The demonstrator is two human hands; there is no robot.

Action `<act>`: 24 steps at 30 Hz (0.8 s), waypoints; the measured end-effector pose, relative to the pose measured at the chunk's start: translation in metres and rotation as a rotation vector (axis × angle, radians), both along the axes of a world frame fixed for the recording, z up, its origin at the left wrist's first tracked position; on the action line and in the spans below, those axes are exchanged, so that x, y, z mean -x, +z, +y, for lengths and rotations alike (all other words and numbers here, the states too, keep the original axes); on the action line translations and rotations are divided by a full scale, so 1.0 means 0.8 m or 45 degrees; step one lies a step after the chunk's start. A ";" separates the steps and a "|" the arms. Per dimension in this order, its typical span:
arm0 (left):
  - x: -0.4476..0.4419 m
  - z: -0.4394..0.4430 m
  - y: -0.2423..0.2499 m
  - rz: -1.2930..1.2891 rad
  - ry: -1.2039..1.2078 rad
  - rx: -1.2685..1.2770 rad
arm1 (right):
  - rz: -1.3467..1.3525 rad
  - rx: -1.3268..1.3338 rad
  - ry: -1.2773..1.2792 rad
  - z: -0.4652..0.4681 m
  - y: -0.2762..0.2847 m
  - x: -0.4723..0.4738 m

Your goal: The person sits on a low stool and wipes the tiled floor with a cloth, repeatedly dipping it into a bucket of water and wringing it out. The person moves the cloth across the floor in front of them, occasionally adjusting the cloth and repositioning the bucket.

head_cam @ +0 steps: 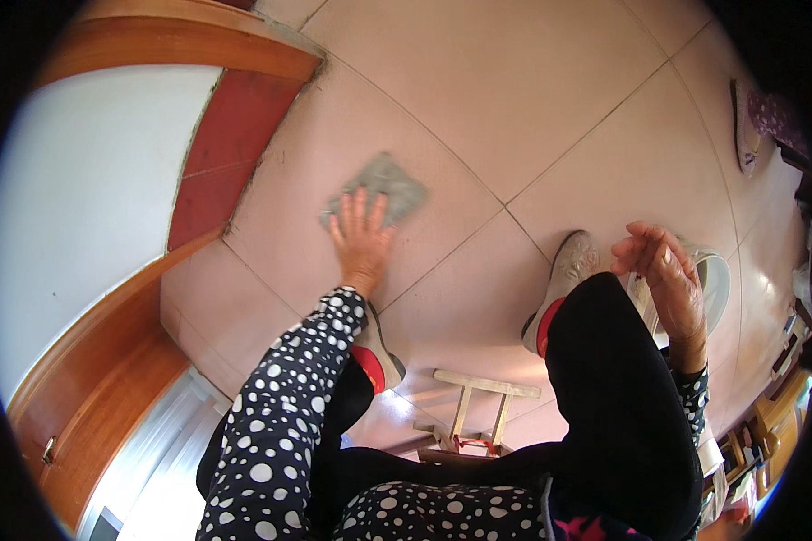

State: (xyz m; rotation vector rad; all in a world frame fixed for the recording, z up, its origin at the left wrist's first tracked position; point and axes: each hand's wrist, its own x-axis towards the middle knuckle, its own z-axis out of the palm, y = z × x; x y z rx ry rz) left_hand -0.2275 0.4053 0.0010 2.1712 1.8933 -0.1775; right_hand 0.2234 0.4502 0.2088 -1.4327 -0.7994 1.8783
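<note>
My left hand (pixel 363 240) lies flat with its fingers spread over the near edge of a grey-green cloth (pixel 396 186). The cloth is folded or bunched into a rough square on the pink floor tiles (pixel 460 264) and is slightly blurred. My right hand (pixel 670 277) hangs in the air beside my right knee (pixel 602 338), fingers loosely bent and holding nothing. Behind that hand stands a pale bucket (pixel 716 287), partly hidden by the hand and knee.
A low wooden stool (pixel 487 385) is under me, between my shoes. To the left run a white wall (pixel 101 169), a red tile skirting (pixel 227 149) and a wooden door frame (pixel 101 412). Another person's shoe (pixel 744 132) shows at the far right.
</note>
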 end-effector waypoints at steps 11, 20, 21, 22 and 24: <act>0.038 0.011 -0.007 -0.030 1.135 0.144 | 0.167 -0.101 -0.051 -0.023 -0.008 -0.009; -0.098 -0.168 0.050 -0.160 -0.256 0.337 | 0.147 -0.114 -0.021 -0.010 -0.006 -0.001; -0.096 -0.178 0.058 -0.220 -0.451 0.337 | 0.145 -0.126 -0.020 -0.010 -0.006 -0.002; -0.091 -0.184 0.064 -0.289 -0.648 0.341 | 0.142 -0.131 -0.023 -0.010 -0.006 -0.002; -0.079 -0.184 0.068 -0.321 -0.920 0.307 | 0.149 -0.135 -0.031 -0.011 -0.007 -0.004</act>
